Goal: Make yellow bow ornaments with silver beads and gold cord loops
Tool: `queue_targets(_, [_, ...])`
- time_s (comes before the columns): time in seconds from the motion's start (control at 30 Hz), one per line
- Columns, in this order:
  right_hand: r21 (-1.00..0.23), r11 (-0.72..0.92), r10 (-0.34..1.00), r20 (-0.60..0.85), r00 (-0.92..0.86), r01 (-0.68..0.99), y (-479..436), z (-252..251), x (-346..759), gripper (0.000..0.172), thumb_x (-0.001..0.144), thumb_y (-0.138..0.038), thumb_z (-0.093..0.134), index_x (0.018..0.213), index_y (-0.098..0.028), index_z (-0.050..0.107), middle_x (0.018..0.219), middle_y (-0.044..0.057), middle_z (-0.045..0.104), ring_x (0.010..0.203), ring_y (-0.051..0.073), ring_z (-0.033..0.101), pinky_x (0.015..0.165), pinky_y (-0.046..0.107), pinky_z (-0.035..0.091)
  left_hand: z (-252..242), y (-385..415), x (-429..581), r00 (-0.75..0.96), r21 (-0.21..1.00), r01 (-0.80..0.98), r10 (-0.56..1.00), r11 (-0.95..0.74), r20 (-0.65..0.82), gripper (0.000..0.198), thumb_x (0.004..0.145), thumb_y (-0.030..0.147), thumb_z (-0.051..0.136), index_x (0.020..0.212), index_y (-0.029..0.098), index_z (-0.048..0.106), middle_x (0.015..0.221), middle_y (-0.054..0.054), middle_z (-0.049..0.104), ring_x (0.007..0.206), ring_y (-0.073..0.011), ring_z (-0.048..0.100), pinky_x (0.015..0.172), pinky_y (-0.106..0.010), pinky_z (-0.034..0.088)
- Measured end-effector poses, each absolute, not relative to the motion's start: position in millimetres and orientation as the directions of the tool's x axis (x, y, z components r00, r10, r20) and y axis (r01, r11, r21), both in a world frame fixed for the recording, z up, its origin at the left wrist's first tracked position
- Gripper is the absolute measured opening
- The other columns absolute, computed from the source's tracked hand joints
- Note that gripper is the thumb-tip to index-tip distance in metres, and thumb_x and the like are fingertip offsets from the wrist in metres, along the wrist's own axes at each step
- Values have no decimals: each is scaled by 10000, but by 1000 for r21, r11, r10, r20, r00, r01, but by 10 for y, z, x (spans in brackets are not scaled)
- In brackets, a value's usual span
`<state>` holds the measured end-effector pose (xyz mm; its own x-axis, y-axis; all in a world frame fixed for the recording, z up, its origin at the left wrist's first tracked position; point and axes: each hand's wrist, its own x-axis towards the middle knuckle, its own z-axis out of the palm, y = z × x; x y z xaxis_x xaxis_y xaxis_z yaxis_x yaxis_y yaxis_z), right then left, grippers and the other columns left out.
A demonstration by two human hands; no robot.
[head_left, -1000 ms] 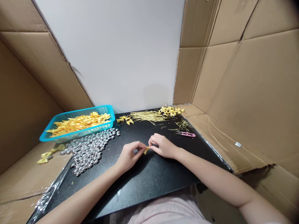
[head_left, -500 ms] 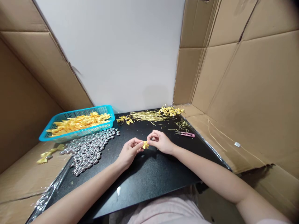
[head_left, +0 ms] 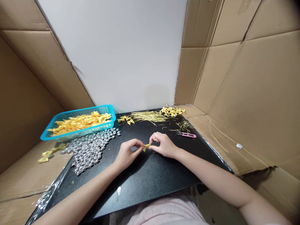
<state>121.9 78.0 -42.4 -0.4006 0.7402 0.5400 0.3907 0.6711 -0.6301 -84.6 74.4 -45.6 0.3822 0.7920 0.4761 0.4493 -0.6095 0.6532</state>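
Observation:
A small yellow ribbon bow (head_left: pixel 147 147) is held between my two hands above the dark tabletop (head_left: pixel 150 175). My left hand (head_left: pixel 128 153) pinches its left side between thumb and forefinger. On the other side, the thumb and fingertips of my right hand (head_left: pixel 163 144) close on the bow's right edge. The fingers cover part of the bow. Left of my left hand lies a spread of shiny silver beads (head_left: pixel 89 151). Pink-handled thread snips (head_left: pixel 187 135) rest beyond my right hand.
A turquoise basket (head_left: pixel 77 136) of yellow bows stands at the back left. Yellow cord strands (head_left: pixel 150 117), finished-looking bows with loops (head_left: pixel 171 111) and cord scraps (head_left: pixel 184 125) lie along the back. A few bows (head_left: pixel 47 155) sit on cardboard at left. Cardboard walls (head_left: pixel 253 87) enclose the sides.
The bow has turned, showing a narrower side with its tail pointing down-left. My fingers have re-gripped it, and both hands' thumbs and forefingers now form wider arches.

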Motion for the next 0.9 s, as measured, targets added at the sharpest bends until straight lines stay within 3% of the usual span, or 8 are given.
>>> queue_targets(0.27, [-432, 820, 569, 682, -460, 374, 792, -516, 1199, 234, 814, -59, 532, 677, -213, 420, 698, 3, 543, 668, 152, 438, 641, 269, 384, -471, 683, -828, 411, 458, 454, 636, -764, 654, 100, 804, 130, 620, 726, 190, 635, 761, -11, 728, 690, -129, 682, 679, -214, 522])
queue_targets(0.53, [-223, 868, 449, 735, -508, 445, 777, -519, 1158, 249, 865, -61, 464, 682, -219, 404, 724, 41, 586, 683, 170, 468, 648, 284, 419, -479, 679, -809, 436, 322, 467, 531, -824, 727, 135, 816, 113, 609, 712, 199, 601, 753, -14, 720, 685, -127, 682, 659, -209, 533])
queue_targets(0.77, [-417, 815, 576, 647, -498, 401, 768, -543, 1150, 255, 811, -50, 495, 651, -218, 388, 704, 26, 555, 704, 170, 463, 690, 290, 407, -494, 684, -811, 452, 297, 461, 509, -836, 732, 132, 825, 122, 608, 717, 197, 599, 752, -20, 713, 678, -127, 678, 650, -210, 532])
queue_targets(0.9, [-503, 768, 640, 580, -504, 396, 756, -514, 1147, 217, 771, -35, 557, 670, -200, 458, 631, -26, 478, 667, 144, 459, 657, 253, 391, -510, 712, -833, 457, 333, 463, 543, -822, 705, 126, 832, 153, 602, 717, 202, 620, 773, -27, 720, 700, -140, 683, 663, -223, 535])
